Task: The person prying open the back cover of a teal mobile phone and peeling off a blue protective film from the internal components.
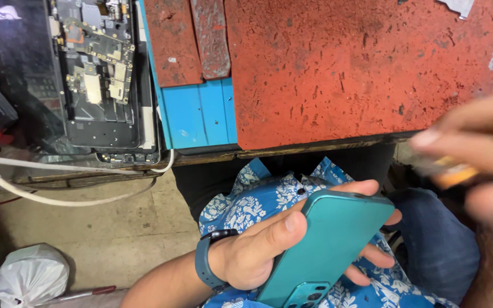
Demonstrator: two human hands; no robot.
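our left hand [258, 251] is clenched around a teal phone [329, 245], back cover facing up, camera cluster toward us at the bottom of the view. the thumb lies along the phone's left edge and the fingers wrap under and around the right edge, so the phone sits over our lap, below the front edge of the surface [315, 149] and apart from it. our right hand [480, 165] is blurred at the right side, close to the phone's upper corner; it pinches a small orange thing [452, 174] between thumb and fingers, too smeared for us to name.

on the surface lie a worn red mat [366, 68] over a blue mat [198, 114], and to the left an opened phone [101, 74] with its circuit board bare. a white cable [58, 197] trails off the edge, and a white bag [29, 274] rests on the floor.

we judge the step in hand to be bringing the orange thing to the teal phone's edge. the next move would call for a steady left grip and a careful, slow approach to the seam.
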